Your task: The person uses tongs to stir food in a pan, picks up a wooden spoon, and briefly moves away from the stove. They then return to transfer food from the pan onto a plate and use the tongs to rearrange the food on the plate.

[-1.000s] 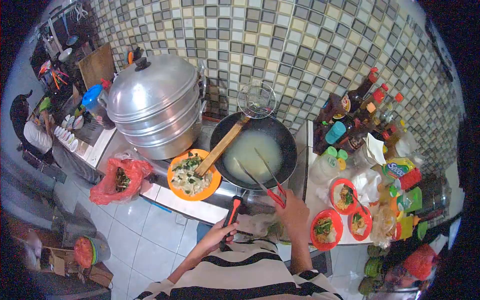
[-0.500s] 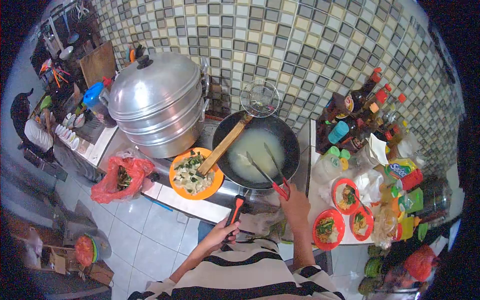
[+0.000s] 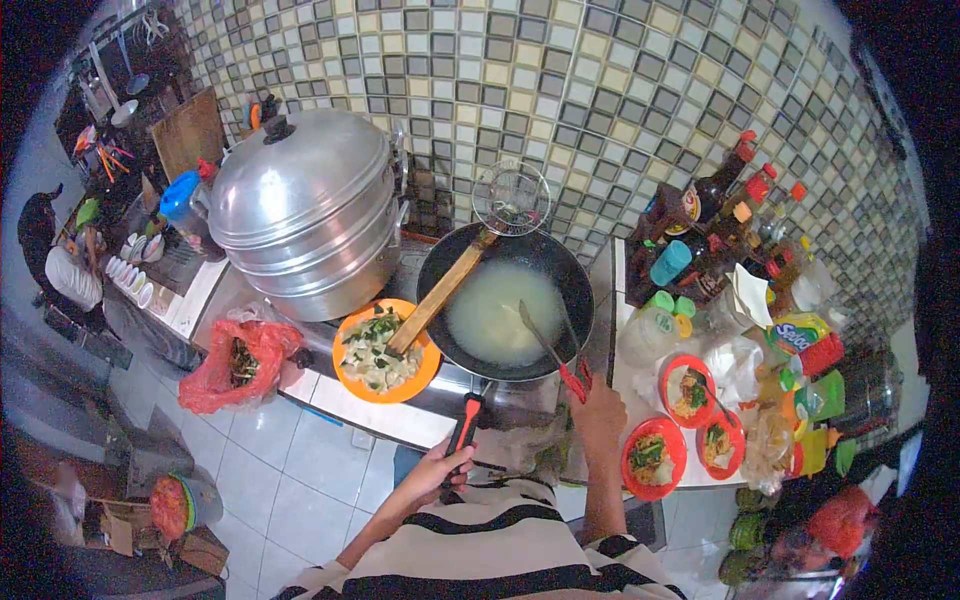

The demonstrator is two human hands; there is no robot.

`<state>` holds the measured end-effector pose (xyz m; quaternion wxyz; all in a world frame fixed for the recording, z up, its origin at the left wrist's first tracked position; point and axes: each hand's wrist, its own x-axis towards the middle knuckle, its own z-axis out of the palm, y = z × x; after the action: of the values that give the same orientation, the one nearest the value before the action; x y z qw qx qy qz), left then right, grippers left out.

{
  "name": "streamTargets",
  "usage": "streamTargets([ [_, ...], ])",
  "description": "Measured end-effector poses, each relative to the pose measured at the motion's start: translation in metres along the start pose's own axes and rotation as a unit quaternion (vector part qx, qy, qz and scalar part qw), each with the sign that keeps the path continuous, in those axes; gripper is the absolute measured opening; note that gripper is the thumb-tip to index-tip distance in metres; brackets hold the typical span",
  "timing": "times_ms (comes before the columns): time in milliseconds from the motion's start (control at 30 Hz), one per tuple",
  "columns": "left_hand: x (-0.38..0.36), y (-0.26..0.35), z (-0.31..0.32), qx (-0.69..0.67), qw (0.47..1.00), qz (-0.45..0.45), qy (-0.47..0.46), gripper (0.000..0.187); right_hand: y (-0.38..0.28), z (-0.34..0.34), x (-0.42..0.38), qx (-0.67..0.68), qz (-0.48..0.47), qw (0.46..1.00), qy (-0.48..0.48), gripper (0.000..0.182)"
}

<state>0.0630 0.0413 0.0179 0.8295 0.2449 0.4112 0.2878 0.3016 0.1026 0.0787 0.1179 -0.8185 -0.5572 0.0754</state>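
Observation:
My left hand (image 3: pixel 445 470) is closed around the black and red handle (image 3: pixel 466 422) of a dark wok (image 3: pixel 578 318). Cloudy, pale liquid (image 3: pixel 500 325) fills the wok's bottom. At the wok's right front rim, my right hand (image 3: pixel 598 408) grips red-handled metal tongs (image 3: pixel 543 342), whose arms reach down into the liquid. A wooden stick (image 3: pixel 448 290) lies across the wok's left rim, its lower end over an orange plate (image 3: pixel 434 368) of pale pieces with green bits. Behind the wok sits a round wire strainer (image 3: pixel 512 198).
A tall aluminium steamer (image 3: pixel 300 200) stands to the left, with a red plastic bag (image 3: pixel 280 345) in front of it. On the right counter are small red plates of food (image 3: pixel 655 490), jars and sauce bottles (image 3: pixel 718 200). A person (image 3: pixel 75 270) is at far left.
The tongs have shifted to the right in the wok, and my right hand has turned slightly with them. My left hand keeps its hold on the handle. The whole view has drifted a little.

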Motion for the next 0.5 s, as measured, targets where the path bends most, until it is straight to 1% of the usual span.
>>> streamTargets([
  [133,0.001,0.0,0.001,0.004,1.0,0.006,-0.002,0.025,-0.003,-0.004,-0.004,0.012,0.006,1.0,-0.026,0.038],
  [333,0.002,-0.003,-0.001,-0.01,1.0,0.005,-0.004,0.025,-0.009,-0.026,-0.016,0.033,-0.03,0.999,-0.005,0.038],
  [500,0.002,-0.003,0.0,-0.017,1.0,0.007,-0.008,0.026,-0.005,-0.03,-0.014,0.044,-0.015,0.999,0.002,0.035],
])
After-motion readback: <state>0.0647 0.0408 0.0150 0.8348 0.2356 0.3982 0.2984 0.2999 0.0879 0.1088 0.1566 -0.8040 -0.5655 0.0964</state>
